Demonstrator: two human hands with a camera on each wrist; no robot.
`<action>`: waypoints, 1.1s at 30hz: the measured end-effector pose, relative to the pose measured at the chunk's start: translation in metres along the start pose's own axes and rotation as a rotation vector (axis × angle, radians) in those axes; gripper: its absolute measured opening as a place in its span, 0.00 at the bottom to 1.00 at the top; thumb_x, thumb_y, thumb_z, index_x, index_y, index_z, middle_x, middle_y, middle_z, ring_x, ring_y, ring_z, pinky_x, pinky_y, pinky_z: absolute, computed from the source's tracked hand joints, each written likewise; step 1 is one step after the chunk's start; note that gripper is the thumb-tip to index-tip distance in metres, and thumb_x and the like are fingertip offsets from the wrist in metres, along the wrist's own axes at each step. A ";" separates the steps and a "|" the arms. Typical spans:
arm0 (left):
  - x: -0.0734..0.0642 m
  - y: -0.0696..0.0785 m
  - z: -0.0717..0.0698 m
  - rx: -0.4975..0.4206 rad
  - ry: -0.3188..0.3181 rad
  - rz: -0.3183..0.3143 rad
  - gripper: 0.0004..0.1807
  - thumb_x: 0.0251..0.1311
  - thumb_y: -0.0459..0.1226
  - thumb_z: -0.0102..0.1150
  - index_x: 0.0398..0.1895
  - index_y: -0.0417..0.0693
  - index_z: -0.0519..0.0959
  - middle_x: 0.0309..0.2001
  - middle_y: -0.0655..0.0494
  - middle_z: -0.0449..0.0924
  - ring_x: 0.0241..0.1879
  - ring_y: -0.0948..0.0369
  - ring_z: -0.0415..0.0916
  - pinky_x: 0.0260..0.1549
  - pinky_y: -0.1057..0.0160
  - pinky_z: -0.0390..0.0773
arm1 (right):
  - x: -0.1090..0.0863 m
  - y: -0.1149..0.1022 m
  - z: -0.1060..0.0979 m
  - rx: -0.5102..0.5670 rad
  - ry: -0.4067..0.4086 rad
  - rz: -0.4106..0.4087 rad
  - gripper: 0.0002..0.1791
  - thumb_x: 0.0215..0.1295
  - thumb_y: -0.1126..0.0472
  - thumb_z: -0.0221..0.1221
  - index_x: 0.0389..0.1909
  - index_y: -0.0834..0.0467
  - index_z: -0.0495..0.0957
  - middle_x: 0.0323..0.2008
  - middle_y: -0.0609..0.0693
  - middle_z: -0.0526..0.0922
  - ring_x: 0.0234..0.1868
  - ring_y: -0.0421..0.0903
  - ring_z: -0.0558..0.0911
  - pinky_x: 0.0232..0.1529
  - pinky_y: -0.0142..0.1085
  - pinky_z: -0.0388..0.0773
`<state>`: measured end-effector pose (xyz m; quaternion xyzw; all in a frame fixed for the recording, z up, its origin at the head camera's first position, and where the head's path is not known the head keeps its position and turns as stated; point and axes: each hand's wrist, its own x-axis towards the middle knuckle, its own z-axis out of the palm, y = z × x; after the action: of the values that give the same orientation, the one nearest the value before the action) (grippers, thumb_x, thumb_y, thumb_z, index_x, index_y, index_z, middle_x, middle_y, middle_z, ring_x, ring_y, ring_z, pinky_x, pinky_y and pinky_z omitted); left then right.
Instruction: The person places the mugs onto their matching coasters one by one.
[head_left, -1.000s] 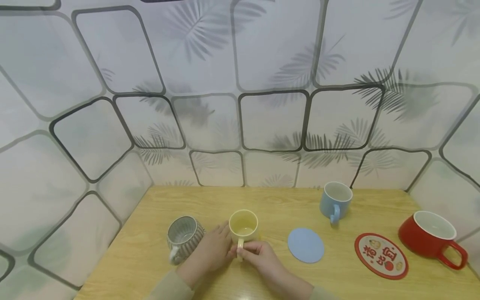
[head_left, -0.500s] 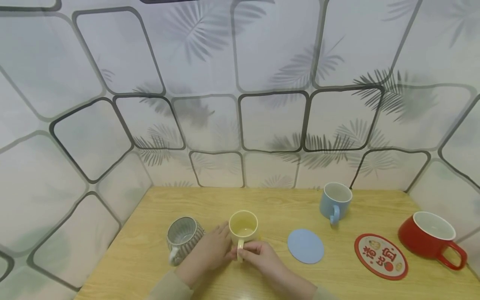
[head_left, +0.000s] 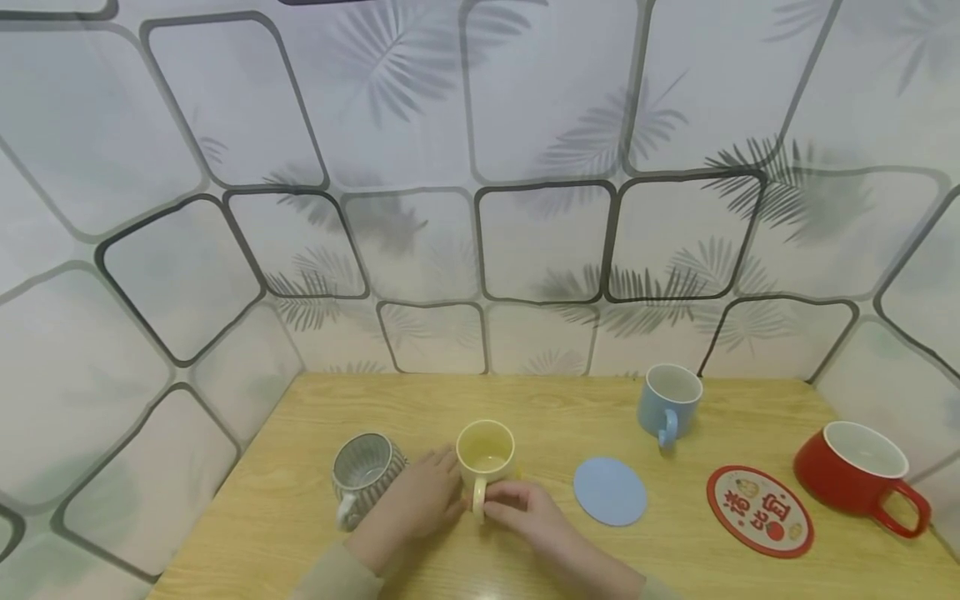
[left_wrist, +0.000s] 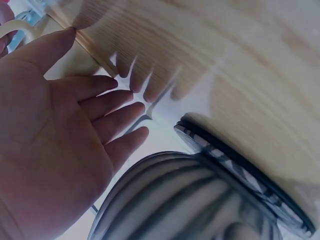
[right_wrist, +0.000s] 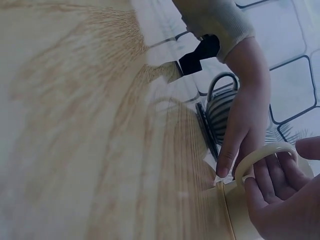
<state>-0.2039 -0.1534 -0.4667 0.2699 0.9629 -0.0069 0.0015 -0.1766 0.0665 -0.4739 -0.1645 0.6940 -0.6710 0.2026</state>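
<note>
The yellow mug stands upright, its handle towards me. At the handle is my right hand, thumb just beside it and fingers loosely extended; in the right wrist view, the fingers show through the handle loop. My left hand lies along the mug's left side, fingers straight and slightly spread; whether it touches the mug I cannot tell. A thin edge under the mug looks like a coaster. To the left is a grey ribbed mug, with a patterned coaster at its base.
A plain blue coaster lies right of my right hand. Behind it stands a light blue mug. Further right are a red-rimmed coaster with printed characters and a red mug. Patterned curtain walls border the wooden table.
My right thumb has slid off the handle to the right, and the right hand has drawn back slightly. My left thumb has moved a little away from the mug. The mugs stay in place.
</note>
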 end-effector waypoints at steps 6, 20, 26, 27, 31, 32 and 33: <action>-0.004 -0.002 -0.002 0.008 -0.010 0.000 0.35 0.68 0.51 0.66 0.74 0.43 0.74 0.76 0.44 0.73 0.74 0.45 0.73 0.76 0.40 0.72 | -0.002 0.001 -0.005 -0.016 -0.020 -0.027 0.18 0.75 0.62 0.61 0.59 0.70 0.81 0.56 0.63 0.87 0.54 0.38 0.83 0.59 0.29 0.78; -0.017 -0.003 -0.013 0.074 0.018 0.035 0.27 0.68 0.52 0.66 0.63 0.46 0.80 0.72 0.45 0.77 0.72 0.45 0.74 0.74 0.41 0.74 | -0.009 0.003 -0.017 -0.024 -0.095 -0.113 0.19 0.75 0.63 0.61 0.59 0.72 0.80 0.56 0.72 0.85 0.51 0.32 0.86 0.57 0.24 0.82; -0.021 -0.003 -0.023 0.090 0.014 0.015 0.33 0.69 0.50 0.64 0.72 0.43 0.76 0.74 0.42 0.75 0.73 0.45 0.74 0.75 0.41 0.73 | -0.009 0.002 -0.021 -0.056 -0.071 -0.105 0.18 0.75 0.63 0.61 0.56 0.72 0.81 0.56 0.71 0.85 0.49 0.30 0.84 0.55 0.24 0.81; -0.020 -0.004 -0.024 0.091 0.014 0.012 0.34 0.69 0.50 0.64 0.73 0.43 0.75 0.74 0.42 0.74 0.73 0.45 0.74 0.75 0.41 0.73 | -0.009 0.001 -0.022 -0.056 -0.065 -0.101 0.18 0.75 0.63 0.61 0.56 0.72 0.81 0.56 0.71 0.85 0.49 0.30 0.84 0.55 0.24 0.82; -0.020 -0.006 -0.027 0.102 0.028 0.010 0.32 0.71 0.50 0.63 0.73 0.44 0.75 0.74 0.43 0.74 0.73 0.45 0.74 0.76 0.41 0.72 | -0.010 -0.002 -0.026 -0.034 -0.058 -0.084 0.19 0.75 0.63 0.61 0.57 0.74 0.80 0.56 0.71 0.84 0.48 0.34 0.85 0.54 0.25 0.83; -0.020 -0.007 -0.029 0.110 0.036 0.012 0.32 0.71 0.50 0.63 0.73 0.44 0.75 0.74 0.43 0.75 0.73 0.45 0.74 0.75 0.41 0.73 | -0.010 -0.003 -0.028 -0.031 -0.059 -0.082 0.20 0.75 0.63 0.60 0.58 0.74 0.79 0.56 0.71 0.84 0.48 0.34 0.85 0.54 0.25 0.84; -0.020 -0.008 -0.030 0.110 0.044 0.012 0.32 0.72 0.50 0.63 0.73 0.44 0.75 0.74 0.43 0.75 0.73 0.45 0.74 0.75 0.41 0.73 | -0.010 -0.004 -0.029 -0.017 -0.062 -0.075 0.20 0.75 0.63 0.60 0.59 0.75 0.78 0.56 0.71 0.84 0.48 0.36 0.86 0.54 0.25 0.84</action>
<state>-0.1913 -0.1704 -0.4364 0.2754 0.9592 -0.0539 -0.0343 -0.1826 0.0964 -0.4688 -0.2126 0.6865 -0.6667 0.1975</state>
